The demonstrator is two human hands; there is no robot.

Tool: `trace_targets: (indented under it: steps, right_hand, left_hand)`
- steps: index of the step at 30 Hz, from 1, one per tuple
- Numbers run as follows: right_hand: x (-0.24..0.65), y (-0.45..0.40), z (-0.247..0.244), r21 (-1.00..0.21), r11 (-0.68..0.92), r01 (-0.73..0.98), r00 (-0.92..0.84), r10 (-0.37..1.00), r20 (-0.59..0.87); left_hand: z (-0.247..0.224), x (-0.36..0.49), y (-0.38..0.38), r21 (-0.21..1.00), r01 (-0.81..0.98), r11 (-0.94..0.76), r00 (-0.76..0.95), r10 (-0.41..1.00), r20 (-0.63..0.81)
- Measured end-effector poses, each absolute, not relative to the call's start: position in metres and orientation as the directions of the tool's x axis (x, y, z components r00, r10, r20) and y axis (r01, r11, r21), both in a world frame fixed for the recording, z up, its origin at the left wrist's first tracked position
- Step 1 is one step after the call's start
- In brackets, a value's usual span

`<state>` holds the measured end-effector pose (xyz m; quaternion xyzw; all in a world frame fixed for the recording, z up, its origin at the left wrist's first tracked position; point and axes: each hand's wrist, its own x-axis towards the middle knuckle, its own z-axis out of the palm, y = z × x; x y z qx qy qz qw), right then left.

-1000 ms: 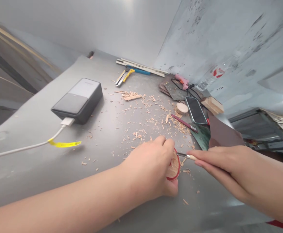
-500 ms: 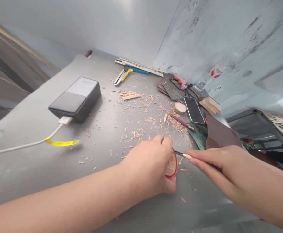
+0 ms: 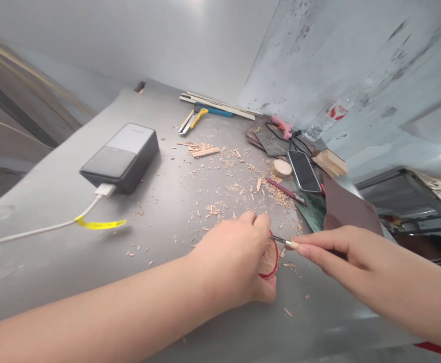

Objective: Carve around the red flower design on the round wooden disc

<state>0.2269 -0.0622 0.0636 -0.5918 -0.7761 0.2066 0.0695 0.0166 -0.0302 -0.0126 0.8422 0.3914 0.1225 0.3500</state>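
Observation:
My left hand (image 3: 231,262) grips a thin round wood slice (image 3: 269,260) with a red-painted rim, holding it on edge just above the grey metal bench top (image 3: 160,282). My fingers hide part of the slice. My right hand (image 3: 341,259) pinches a small carving tool (image 3: 283,241) with a steel shaft and pale wooden handle. The tool's metal tip sits at the slice's upper edge, and the handle runs back under my fingers.
Wood shavings are scattered across the bench. Further back lie a black power bank (image 3: 120,157) with a white cable, a utility knife (image 3: 190,121), a pink glue gun (image 3: 281,126), a phone (image 3: 302,171), a small wood disc (image 3: 282,169), and a brown abrasive sheet (image 3: 347,206).
My right hand has shifted slightly left, bringing the tool tip further over the slice. The view has also moved a little. My left hand still holds the slice.

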Motion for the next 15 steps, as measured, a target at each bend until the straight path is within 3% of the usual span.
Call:
trace_targets:
  steps: [3,6,9,12,15]
  right_hand:
    - [0.229,-0.065,0.062,-0.242,0.429,0.870,-0.478,0.855,-0.202]
    - [0.241,-0.069,0.054,-0.018,0.660,0.751,-0.659,0.748,-0.077]
    - [0.252,-0.076,0.040,0.146,0.729,0.669,-0.732,0.680,-0.043]
    - [0.256,-0.086,0.024,0.117,0.692,0.712,-0.702,0.706,0.092]
    - [0.252,-0.095,0.016,-0.068,0.613,0.787,-0.599,0.786,0.154]
  left_hand:
    - [-0.013,0.018,-0.031,0.682,0.577,-0.450,0.663,0.746,-0.068]
    - [-0.012,0.018,-0.031,0.679,0.580,-0.450,0.669,0.739,-0.082]
    - [-0.010,0.016,-0.030,0.683,0.577,-0.447,0.677,0.729,-0.095]
    - [-0.008,0.014,-0.030,0.695,0.580,-0.425,0.677,0.726,-0.122]
    - [-0.006,0.011,-0.029,0.725,0.570,-0.386,0.677,0.721,-0.148]
